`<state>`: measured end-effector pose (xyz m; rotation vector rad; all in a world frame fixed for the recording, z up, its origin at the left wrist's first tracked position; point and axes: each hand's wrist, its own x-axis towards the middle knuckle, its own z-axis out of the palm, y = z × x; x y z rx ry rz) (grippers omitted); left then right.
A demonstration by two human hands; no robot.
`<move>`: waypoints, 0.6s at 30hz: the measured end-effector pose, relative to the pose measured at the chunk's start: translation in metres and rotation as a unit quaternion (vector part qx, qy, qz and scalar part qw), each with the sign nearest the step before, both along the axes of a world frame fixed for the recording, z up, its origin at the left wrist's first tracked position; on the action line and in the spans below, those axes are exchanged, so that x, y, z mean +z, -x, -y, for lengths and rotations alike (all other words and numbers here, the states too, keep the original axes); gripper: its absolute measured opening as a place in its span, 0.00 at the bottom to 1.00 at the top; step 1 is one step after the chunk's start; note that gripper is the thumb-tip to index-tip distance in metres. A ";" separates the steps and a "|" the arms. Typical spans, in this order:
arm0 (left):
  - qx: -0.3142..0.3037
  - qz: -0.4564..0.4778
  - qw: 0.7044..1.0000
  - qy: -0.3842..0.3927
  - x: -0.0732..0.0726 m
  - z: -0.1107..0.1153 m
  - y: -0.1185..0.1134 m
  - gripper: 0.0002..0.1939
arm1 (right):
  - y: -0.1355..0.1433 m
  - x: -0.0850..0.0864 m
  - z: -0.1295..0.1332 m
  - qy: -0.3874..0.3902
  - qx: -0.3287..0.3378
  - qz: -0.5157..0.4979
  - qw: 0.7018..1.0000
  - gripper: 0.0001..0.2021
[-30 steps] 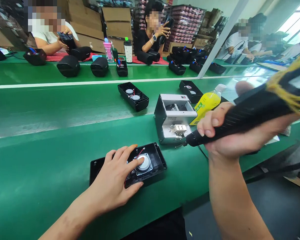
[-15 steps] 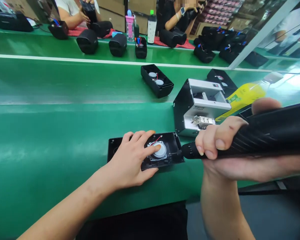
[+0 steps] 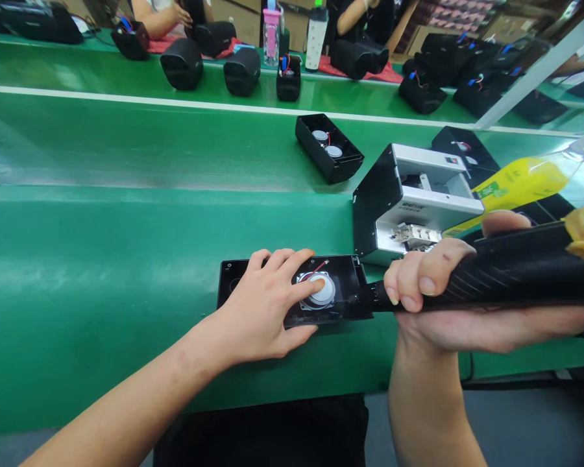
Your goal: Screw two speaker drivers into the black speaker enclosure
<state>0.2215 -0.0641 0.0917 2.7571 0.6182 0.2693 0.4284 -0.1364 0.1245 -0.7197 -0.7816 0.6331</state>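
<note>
My left hand [image 3: 267, 305] lies spread over a black speaker housing [image 3: 348, 272] on the bench, pressing on it. One fingertip touches the round silver speaker driver [image 3: 322, 290], which has a thin red wire beside it. The thumb rests by the near edge, and the palm hides the middle of the housing. Wrapped around a black electric screwdriver [image 3: 511, 272], my right hand [image 3: 433, 285] is closed. The screwdriver lies nearly level in view, its nose reaching the right end of the housing; the bit's exact contact is too dark to make out.
A silver-and-black machine [image 3: 413, 201] stands just behind the screwdriver. A bottle with a yellow label [image 3: 525, 185] lies beside it. Farther back is an open housing with two drivers [image 3: 329, 149]. Across the bench, co-workers' arms [image 3: 160, 21] work among several black housings [image 3: 182, 63].
The view has shifted, so the bench things sit farther right or higher. The screwdriver's nose still meets the housing's right end, and my left hand keeps its place on the housing.
</note>
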 end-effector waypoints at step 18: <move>-0.004 0.007 1.000 -0.001 0.000 0.000 -0.001 0.26 | -0.002 -0.002 -0.001 0.022 0.011 0.005 1.000 0.29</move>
